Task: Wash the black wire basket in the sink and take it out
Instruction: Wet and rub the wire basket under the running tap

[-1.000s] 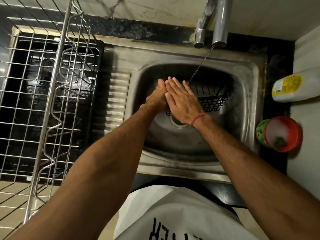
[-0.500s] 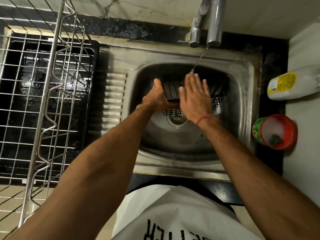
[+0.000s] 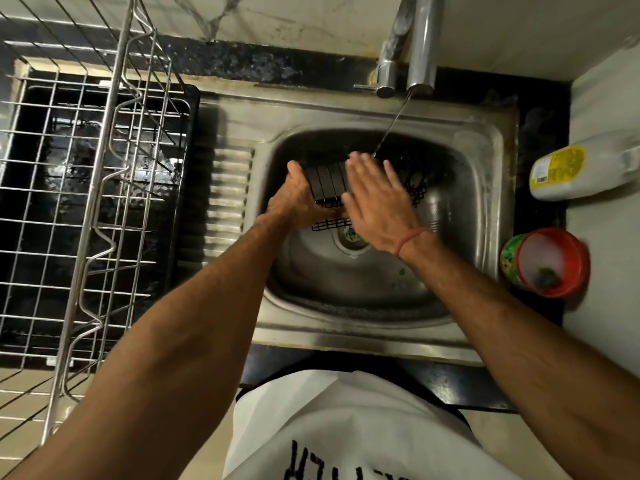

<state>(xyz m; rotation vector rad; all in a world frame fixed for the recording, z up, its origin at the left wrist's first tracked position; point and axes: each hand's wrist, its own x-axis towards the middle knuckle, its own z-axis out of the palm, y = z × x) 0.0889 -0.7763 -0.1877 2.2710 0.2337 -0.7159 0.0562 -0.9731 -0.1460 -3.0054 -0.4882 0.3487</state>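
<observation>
Left of the fingers: steel dish rack (image 3: 86, 188) over a black tray.
Left hand (image 3: 298, 202): fingers curled round the black wire basket (image 3: 329, 183), gripping its left end.
Basket position: inside the sink (image 3: 485, 209), under the tap (image 3: 420, 43) stream.
Right hand (image 3: 377, 206): fingers straight, spread flat over the basket.
Right of the fingers: white bottle (image 3: 585, 168), red-rimmed tub (image 3: 547, 261).

Kitchen corner: black speckled stone counter (image 3: 242, 64) under dim, warm light.
A pale marbled wall (image 3: 277, 19) runs behind it; a silver wire dish rack (image 3: 86, 209) stands at the left.
</observation>
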